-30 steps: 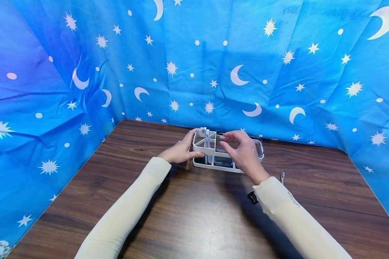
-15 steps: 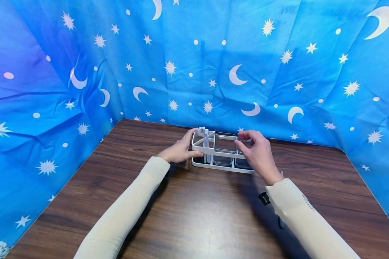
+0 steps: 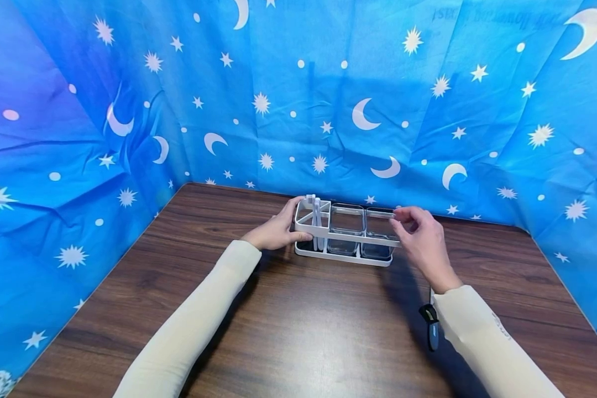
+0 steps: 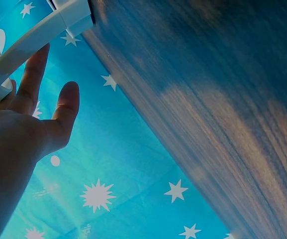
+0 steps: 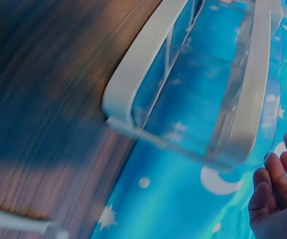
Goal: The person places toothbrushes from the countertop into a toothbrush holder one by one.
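Head view first: the white rack (image 3: pixel 358 239) sits just right of centre in the frame, on the wooden bench (image 3: pixel 298 331). From my end the left hand (image 3: pixel 277 231) looks parked: fingers round the back of the rack's left end, thumb along the front, same as a second ago. What's changed is the right hand (image 3: pixel 420 237). It's gone from over the middle of the rack to the right end, so now I can see the middle clear container (image 3: pixel 342 246) and the right clear container (image 3: pixel 376 251). I read that as the work having shifted to the right end. Its fingers are bent, tips close to the thumb, but I can't tell if they're pinching anything. Some slim pale sticks (image 3: pixel 317 221) stand in the rack's left section.

Left wrist view: the rack's rail crosses the upper left, with a finger up against it. The thumb looks apart from it at this angle, so I'd call it a loose, steadying hold.

Right wrist view: the rack's rounded end fills the upper middle, kinda blurry. Bent fingers at lower right, one tip at a clear edge (image 5: pixel 276 109); touching or just beside, no idea. Blurred white rod (image 5: pixel 14 219) at lower left, can't identify it.
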The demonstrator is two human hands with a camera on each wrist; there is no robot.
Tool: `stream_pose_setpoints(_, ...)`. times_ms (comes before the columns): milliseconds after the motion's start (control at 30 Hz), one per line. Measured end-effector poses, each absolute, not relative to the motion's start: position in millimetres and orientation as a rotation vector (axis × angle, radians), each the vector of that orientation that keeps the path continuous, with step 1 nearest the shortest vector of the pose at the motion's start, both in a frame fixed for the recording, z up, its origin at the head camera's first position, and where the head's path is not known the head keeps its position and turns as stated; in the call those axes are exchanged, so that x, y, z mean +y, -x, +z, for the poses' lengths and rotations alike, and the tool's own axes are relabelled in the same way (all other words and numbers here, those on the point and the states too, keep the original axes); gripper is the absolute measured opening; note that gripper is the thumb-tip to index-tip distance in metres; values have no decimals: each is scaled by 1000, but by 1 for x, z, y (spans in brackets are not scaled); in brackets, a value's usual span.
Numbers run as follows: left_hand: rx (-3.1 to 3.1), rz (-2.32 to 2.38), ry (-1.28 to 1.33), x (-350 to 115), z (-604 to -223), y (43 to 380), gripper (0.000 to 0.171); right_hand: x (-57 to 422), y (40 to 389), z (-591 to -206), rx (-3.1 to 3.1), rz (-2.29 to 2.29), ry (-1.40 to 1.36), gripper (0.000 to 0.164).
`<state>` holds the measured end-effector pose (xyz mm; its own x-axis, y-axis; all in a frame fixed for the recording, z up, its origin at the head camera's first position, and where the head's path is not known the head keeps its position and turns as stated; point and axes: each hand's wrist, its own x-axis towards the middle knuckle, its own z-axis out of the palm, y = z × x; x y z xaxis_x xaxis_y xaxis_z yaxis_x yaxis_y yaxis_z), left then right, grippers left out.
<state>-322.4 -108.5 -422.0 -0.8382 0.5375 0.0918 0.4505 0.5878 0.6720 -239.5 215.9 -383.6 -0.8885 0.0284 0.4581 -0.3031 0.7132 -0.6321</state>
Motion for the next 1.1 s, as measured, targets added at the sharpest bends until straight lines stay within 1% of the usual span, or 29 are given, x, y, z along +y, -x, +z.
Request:
stream_pose_setpoints(300, 2673, 1093, -844, -109, -419, 320, 90, 244, 229, -393, -2489, 945, -135, 21)
stream_pose_setpoints(467, 2669, 1098, -864, -109, -419, 320, 90, 259, 221, -399, -2536, 901, -64, 25)
stream_pose_setpoints(933, 2636, 1133, -849, -107, -418, 319, 90, 289, 206, -420, -2822, 820, 134, 34)
stream_pose_setpoints(1100, 2650, 1117, -843, -108, -418, 320, 90, 294, 205, -422, -2992, 789, 166, 32)
